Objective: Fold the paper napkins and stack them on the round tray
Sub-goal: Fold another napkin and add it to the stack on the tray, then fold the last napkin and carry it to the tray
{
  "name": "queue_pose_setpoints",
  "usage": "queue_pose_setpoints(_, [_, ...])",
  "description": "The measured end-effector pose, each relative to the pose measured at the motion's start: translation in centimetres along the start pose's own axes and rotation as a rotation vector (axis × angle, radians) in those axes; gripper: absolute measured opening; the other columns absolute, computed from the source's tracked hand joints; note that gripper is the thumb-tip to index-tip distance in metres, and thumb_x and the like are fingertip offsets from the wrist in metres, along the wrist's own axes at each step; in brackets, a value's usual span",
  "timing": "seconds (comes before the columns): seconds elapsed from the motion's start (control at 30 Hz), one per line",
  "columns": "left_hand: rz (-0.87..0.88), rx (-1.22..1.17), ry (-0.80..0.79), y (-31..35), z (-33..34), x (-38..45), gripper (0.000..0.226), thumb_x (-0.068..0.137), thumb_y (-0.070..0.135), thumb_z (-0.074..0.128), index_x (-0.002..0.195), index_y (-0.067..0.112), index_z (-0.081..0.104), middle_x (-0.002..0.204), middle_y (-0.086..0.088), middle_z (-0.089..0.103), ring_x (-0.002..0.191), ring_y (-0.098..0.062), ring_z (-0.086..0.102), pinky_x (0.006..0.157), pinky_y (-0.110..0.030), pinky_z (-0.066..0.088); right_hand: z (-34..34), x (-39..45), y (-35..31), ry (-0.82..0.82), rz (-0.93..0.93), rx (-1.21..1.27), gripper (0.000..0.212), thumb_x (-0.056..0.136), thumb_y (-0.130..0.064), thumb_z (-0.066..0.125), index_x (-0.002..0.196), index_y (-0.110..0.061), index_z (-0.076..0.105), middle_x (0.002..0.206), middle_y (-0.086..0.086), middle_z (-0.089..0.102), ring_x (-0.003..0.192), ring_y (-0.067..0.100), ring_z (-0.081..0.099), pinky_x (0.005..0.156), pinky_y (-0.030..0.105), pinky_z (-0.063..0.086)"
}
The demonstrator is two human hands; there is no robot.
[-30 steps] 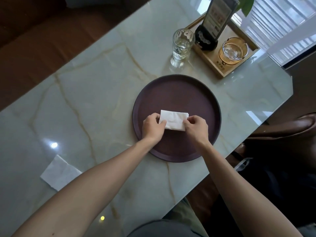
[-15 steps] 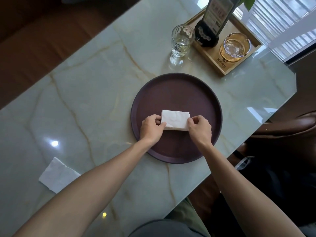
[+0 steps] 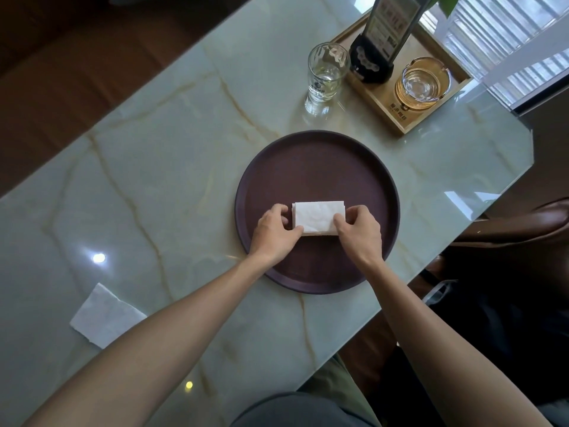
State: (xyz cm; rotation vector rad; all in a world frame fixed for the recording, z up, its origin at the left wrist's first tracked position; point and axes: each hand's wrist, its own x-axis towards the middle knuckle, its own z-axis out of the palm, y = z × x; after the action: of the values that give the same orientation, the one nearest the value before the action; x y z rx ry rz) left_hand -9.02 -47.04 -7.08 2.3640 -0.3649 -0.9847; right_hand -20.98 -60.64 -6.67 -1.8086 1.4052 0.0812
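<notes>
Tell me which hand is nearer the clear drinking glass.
Right. The right hand grips the folded white napkin's end below the clear drinking glass; the left hand lies farther left.

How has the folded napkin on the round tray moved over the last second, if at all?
Yes. The folded napkin has squared up and shifted slightly toward the round tray's centre, held between both hands.

Hidden and cropped parts, head view.
The left hand (image 3: pixel 272 234) and right hand (image 3: pixel 358 231) cover the ends of the napkin stack (image 3: pixel 317 217), hiding each grip. The left forearm overlaps the loose napkin (image 3: pixel 103 315). The sign (image 3: pixel 389 27) and plant (image 3: pixel 446 3) are cropped at the top edge. The print on the glass (image 3: pixel 324 77) is too small to read.
</notes>
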Motion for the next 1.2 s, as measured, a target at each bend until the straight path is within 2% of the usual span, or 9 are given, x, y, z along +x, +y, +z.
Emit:
queue_pose_setpoints(0.13, [0.309, 0.419, -0.042, 0.8, -0.6, 0.9, 0.104, 0.067, 0.047, 0.083, 0.152, 0.020, 0.031, 0.146, -0.005, 0.040, 0.132, -0.028, 0.044, 0.107, -0.044, 0.043, -0.9, 0.2, 0.9, -0.098, -0.239, -0.203, 0.081, 0.078, -0.045, 0.074, 0.145, -0.013, 0.041, 0.139, 0.005, 0.048, 0.124, 0.023, 0.050, 0.098, 0.041, 0.049])
queue_pose_setpoints(0.2, [0.440, 0.640, -0.045, 1.4, -0.7, 1.4, 0.112, 0.067, 0.049, 0.085, 0.156, 0.017, 0.025, 0.155, -0.006, 0.031, 0.139, -0.030, 0.036, 0.109, -0.044, 0.038, -1.3, 0.6, 1.3, -0.161, -0.407, -0.436, 0.105, 0.074, -0.045, 0.079, 0.158, -0.014, 0.025, 0.156, 0.011, 0.033, 0.139, 0.032, 0.036, 0.108, 0.045, 0.043])
queue_pose_setpoints(0.27, [0.494, 0.752, -0.072, 1.8, -0.5, 2.0, 0.114, 0.069, 0.048, 0.085, 0.158, 0.016, 0.021, 0.158, -0.007, 0.028, 0.143, -0.029, 0.031, 0.112, -0.044, 0.035, -1.6, 1.3, 1.2, -0.233, -0.511, -0.631, 0.114, 0.074, -0.045, 0.080, 0.163, -0.017, 0.015, 0.165, 0.012, 0.021, 0.145, 0.036, 0.029, 0.111, 0.047, 0.040])
queue_pose_setpoints(0.43, [0.522, 0.821, -0.129, 2.0, -0.2, 2.7, 0.101, 0.073, 0.038, 0.083, 0.154, 0.013, 0.029, 0.147, -0.007, 0.038, 0.134, -0.028, 0.039, 0.106, -0.041, 0.039, -1.9, 3.1, 0.4, -0.304, -0.641, -0.857, 0.099, 0.076, -0.038, 0.078, 0.158, -0.016, 0.029, 0.156, 0.010, 0.033, 0.138, 0.036, 0.038, 0.099, 0.045, 0.046])
queue_pose_setpoints(0.57, [0.522, 0.792, -0.133, 1.7, -0.3, 2.7, 0.078, 0.075, 0.031, 0.077, 0.144, 0.014, 0.043, 0.134, -0.008, 0.045, 0.118, -0.029, 0.046, 0.094, -0.041, 0.043, -1.8, 3.6, -0.1, -0.309, -0.667, -0.897, 0.077, 0.078, -0.032, 0.076, 0.145, -0.014, 0.043, 0.141, 0.009, 0.045, 0.125, 0.035, 0.046, 0.092, 0.044, 0.050])
queue_pose_setpoints(0.7, [0.502, 0.770, -0.118, 1.8, -0.3, 2.8, 0.070, 0.077, 0.029, 0.075, 0.139, 0.015, 0.046, 0.132, -0.008, 0.047, 0.116, -0.030, 0.048, 0.092, -0.041, 0.043, -1.8, 3.6, -0.3, -0.294, -0.653, -0.857, 0.062, 0.081, -0.027, 0.070, 0.138, -0.013, 0.047, 0.132, 0.009, 0.047, 0.116, 0.035, 0.048, 0.088, 0.044, 0.049])
queue_pose_setpoints(0.9, [0.448, 0.763, -0.129, 1.5, -0.7, 1.7, 0.098, 0.078, 0.044, 0.080, 0.155, 0.015, 0.026, 0.142, -0.010, 0.042, 0.125, -0.031, 0.046, 0.101, -0.043, 0.043, -2.2, 2.6, -1.7, -0.361, -0.534, -0.889, 0.107, 0.077, -0.041, 0.081, 0.159, -0.010, 0.019, 0.144, 0.016, 0.038, 0.129, 0.038, 0.042, 0.099, 0.047, 0.046])
queue_pose_setpoints(0.97, [0.428, 0.730, -0.116, 1.0, -1.5, 1.1, 0.097, 0.078, 0.043, 0.079, 0.154, 0.015, 0.027, 0.143, -0.012, 0.041, 0.125, -0.032, 0.047, 0.102, -0.044, 0.042, -2.4, 1.9, -2.9, -0.363, -0.503, -0.914, 0.111, 0.076, -0.044, 0.083, 0.158, -0.010, 0.017, 0.147, 0.017, 0.035, 0.133, 0.039, 0.040, 0.102, 0.048, 0.043])
queue_pose_setpoints(1.2, [0.256, 0.447, -0.046, -3.6, -8.2, -2.2, 0.067, 0.081, 0.041, 0.076, 0.140, 0.019, 0.053, 0.133, -0.008, 0.052, 0.123, -0.029, 0.052, 0.105, -0.040, 0.043, 0.3, -2.4, -10.0, -0.340, -0.686, -0.882, 0.065, 0.089, -0.039, 0.072, 0.140, -0.007, 0.047, 0.141, 0.017, 0.044, 0.128, 0.039, 0.046, 0.099, 0.049, 0.046])
